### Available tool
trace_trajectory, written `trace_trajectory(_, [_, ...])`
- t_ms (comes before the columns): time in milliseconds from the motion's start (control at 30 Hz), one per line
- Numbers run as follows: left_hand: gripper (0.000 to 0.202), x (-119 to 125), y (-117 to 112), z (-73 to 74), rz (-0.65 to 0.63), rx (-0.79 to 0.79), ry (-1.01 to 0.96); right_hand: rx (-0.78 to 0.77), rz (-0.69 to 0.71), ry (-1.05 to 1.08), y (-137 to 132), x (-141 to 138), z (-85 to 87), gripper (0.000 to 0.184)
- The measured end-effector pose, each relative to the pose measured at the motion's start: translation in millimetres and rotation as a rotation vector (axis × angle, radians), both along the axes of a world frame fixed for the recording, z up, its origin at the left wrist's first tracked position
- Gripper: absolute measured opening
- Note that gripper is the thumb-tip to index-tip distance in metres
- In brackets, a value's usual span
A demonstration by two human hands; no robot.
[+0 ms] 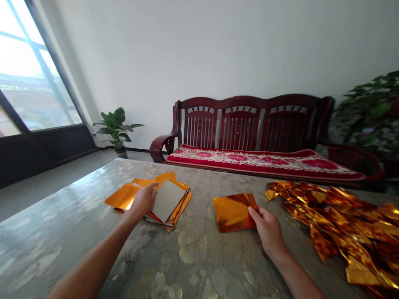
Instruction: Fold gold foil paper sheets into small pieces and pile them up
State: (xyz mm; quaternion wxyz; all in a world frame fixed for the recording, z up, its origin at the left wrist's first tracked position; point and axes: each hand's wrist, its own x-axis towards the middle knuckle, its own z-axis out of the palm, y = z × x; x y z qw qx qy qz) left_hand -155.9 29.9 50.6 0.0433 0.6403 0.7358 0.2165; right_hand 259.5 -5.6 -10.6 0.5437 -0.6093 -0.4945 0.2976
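Observation:
My left hand (144, 200) rests on a stack of orange-gold foil sheets (174, 207) and lifts the top sheet (167, 199), whose silver underside faces up, by its near-left edge. My right hand (268, 229) lies beside a single gold foil sheet (233, 211) on the table, thumb and fingers touching its right edge. The fingers of both hands are curled on the paper.
A heap of folded gold foil pieces (339, 224) covers the table's right side. The table (193, 257) has a floral marbled top. Behind it stand a dark red wooden bench (249, 124) with a red cushion, a potted plant (116, 128) and a window on the left.

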Motion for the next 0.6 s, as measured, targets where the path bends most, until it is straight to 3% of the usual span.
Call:
trace_trajectory(233, [0.041, 3.7, -15.8, 7.5, 0.012, -0.060, 0.150, -0.020, -0.017, -0.017, 0.2, 2.8, -1.7, 0.045])
trace_trajectory(367, [0.043, -17.4, -32.5, 21.5, -0.079, -0.083, 0.287, -0.013, -0.009, -0.008, 2.1, 6.1, -6.0, 0.047])
trace_trajectory(433, [0.055, -34.6, -41.1, 24.3, -0.105, -0.160, 0.359, -0.010, -0.003, -0.008, 3.1, 6.7, -6.9, 0.048])
trace_trajectory(500, [0.066, -50.2, -46.7, 21.5, -0.006, -0.223, 0.411, -0.020, 0.000, -0.022, 3.5, 6.1, -6.2, 0.048])
trace_trajectory(600, [0.059, -63.9, -47.4, 8.5, 0.027, -0.276, 0.320, -0.027, -0.003, -0.052, 2.5, 4.0, -2.9, 0.046])
